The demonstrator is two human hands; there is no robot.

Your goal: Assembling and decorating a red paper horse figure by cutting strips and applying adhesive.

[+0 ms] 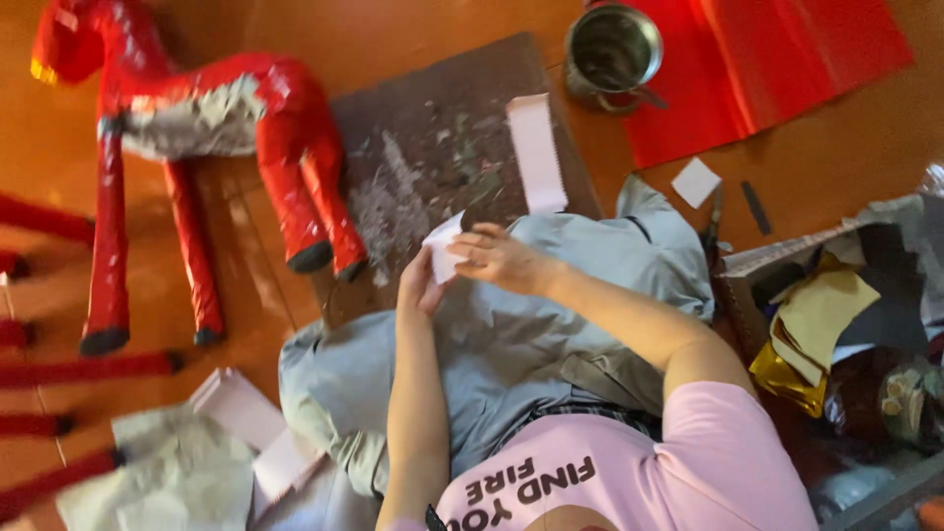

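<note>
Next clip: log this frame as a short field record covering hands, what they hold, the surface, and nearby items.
left hand: on the lower edge of the white paper piece
right hand: pinching the same paper from the upper right
surface: wooden floor with a dark board carrying pale scraps
on board: white paper strip
left of board: red paper-covered horse figure, partly uncovered on its back
upper right: metal cup, red paper sheets
right: box of gold and dark sheets
</note>
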